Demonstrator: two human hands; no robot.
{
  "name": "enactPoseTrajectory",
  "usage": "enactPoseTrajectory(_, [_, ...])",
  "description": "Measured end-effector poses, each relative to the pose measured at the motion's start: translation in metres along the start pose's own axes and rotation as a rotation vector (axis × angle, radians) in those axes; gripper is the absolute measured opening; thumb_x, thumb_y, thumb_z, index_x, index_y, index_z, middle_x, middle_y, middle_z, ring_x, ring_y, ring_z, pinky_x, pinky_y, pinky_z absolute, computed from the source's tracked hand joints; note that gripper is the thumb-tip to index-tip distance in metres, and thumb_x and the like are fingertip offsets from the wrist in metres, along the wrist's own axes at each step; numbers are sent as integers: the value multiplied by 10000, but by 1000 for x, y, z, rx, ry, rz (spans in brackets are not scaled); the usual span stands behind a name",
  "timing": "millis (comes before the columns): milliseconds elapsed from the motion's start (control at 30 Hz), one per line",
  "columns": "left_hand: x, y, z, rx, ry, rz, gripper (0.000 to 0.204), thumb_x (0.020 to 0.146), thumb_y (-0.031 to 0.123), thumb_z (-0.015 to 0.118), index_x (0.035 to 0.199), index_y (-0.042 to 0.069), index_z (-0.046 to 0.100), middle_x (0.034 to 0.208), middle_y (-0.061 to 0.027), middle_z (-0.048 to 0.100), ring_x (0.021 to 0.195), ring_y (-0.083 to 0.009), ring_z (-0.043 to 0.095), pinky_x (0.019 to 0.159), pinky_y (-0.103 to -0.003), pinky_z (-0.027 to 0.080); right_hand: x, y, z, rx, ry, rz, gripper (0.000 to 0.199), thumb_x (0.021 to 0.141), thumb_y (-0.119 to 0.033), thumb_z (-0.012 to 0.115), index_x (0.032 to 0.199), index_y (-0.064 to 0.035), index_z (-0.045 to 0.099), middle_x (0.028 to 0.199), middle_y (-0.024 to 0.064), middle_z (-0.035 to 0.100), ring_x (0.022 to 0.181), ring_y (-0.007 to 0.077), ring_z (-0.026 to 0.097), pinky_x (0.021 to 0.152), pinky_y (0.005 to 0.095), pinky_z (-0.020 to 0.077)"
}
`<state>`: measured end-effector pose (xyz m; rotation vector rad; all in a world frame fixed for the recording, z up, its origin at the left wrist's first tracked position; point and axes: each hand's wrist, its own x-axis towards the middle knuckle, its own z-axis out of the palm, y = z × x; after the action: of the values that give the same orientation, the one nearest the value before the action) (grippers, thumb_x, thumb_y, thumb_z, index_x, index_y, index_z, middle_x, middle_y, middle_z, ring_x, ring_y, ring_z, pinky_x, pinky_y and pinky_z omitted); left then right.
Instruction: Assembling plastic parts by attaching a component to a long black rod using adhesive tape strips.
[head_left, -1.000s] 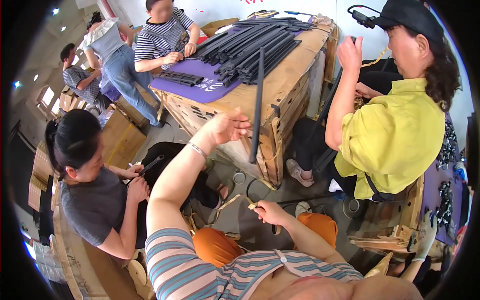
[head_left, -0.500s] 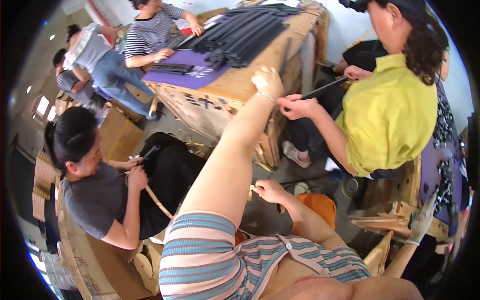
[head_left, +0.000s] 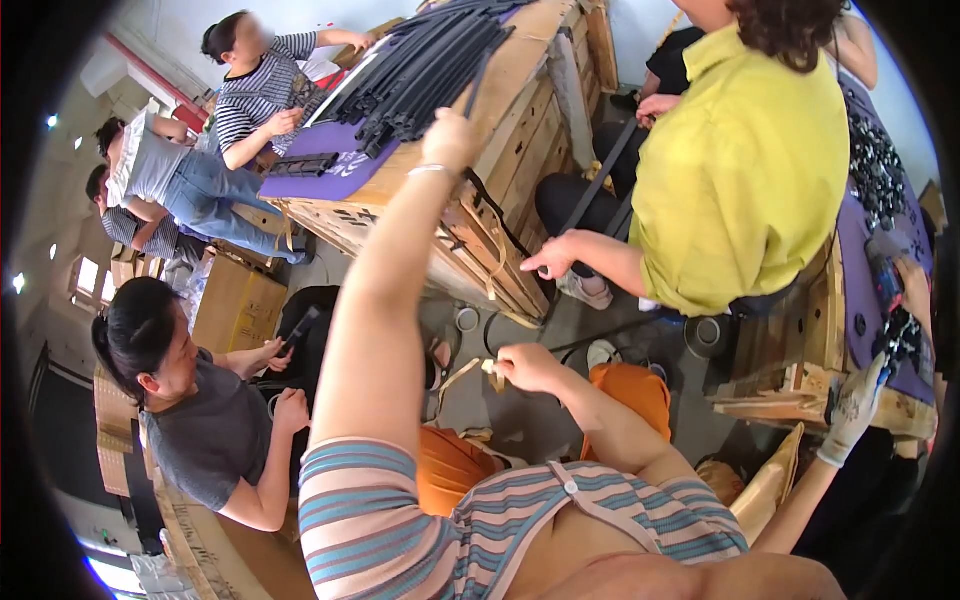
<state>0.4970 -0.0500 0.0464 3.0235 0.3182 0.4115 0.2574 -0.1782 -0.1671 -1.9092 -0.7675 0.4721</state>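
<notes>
— Right hand (head_left: 527,366), near the lap?
— Fingers curled, pinching a small pale strip (head_left: 470,372); kept low, probably to leave the other arm free.
— Left hand (head_left: 452,135)?
— Stretched up to the crate's (head_left: 505,140) near edge, closed round one long black strip (head_left: 478,78).
— And beyond?
— More black strips piled (head_left: 420,75) along the crate top.

Strips your left hand (head_left: 452,130) reaches: matt black strips (head_left: 425,70), rubbery or plastic by their look
Tabletop (head_left: 520,70): bare wood, rough and unfinished
Mat (head_left: 325,160): purple, matt sheet
Piece in your right hand (head_left: 525,365): pale tan strip (head_left: 460,375), papery or wood-like
Your sleeve (head_left: 370,510): striped knit cloth, soft and matt
</notes>
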Motion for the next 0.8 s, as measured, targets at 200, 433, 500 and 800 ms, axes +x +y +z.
enactPoseTrajectory(200, [-137, -97, -67, -405, 364, 176, 292, 714, 87, 590, 887, -21, 381, 712, -173, 477, 638, -338, 508, 583, -429, 410, 5, -6, 4, -117, 62, 43, 254, 862, -254, 494, 810, -14, 562, 757, 192, 604, 723, 385, 569, 646, 454, 441])
enactPoseTrajectory(433, [-346, -123, -134, -1376, -276, -62, 263, 940, 281, 421, 951, 25, 479, 573, -23, 467, 382, -76, 378, 369, -198, 307, -23, -31, 1, 316, -183, 87, 205, 891, -154, 462, 978, -23, 592, 692, 43, 624, 515, 73, 503, 501, 228, 422])
enactPoseTrajectory(500, [-383, -132, -134, -1576, -443, -121, 317, 931, 340, 431, 931, 29, 495, 576, -30, 479, 385, -74, 381, 367, -198, 307, -30, -57, 0, 396, -201, 38, 199, 908, -145, 458, 983, -9, 582, 713, 64, 626, 477, 82, 488, 481, 222, 412])
enactPoseTrajectory(800, [-438, -139, -90, -2076, -628, -163, 269, 899, 324, 493, 937, 58, 483, 631, -60, 488, 441, -119, 399, 412, -233, 312, -71, -179, -39, 417, 128, -444, 189, 845, -47, 540, 665, -21, 488, 1020, 94, 537, 531, 43, 469, 491, 177, 362])
